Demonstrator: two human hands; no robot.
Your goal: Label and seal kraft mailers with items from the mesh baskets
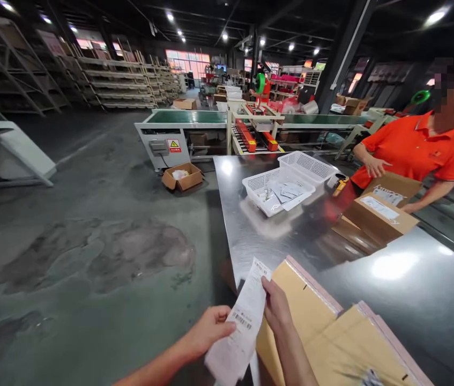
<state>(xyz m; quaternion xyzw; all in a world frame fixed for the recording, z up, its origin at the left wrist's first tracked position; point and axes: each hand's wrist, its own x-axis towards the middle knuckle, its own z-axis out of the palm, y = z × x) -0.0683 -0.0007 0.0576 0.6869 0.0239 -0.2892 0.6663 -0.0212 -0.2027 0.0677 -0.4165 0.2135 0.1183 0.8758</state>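
A long strip of white printed labels (246,305) with barcodes hangs between my two hands, over the table's left edge. My left hand (213,329) pinches its lower left side, thumb on top. Higher up, my right hand (277,303) grips the strip's right edge between thumb and fingers. Beneath and beside my right forearm lie tan padded envelopes (311,300) in a stack. A second stack of envelopes (355,343) overlaps it at the lower right, with a small dark-and-white item on it that I cannot make out.
White plastic baskets (278,187) holding papers and small items stand on the metal table (259,236). Across it, a co-worker in an orange shirt (415,145) handles cardboard boxes (387,214), near a yellow-and-black tape dispenser (340,185). An open carton (182,177) sits on the floor before a conveyor (190,117).
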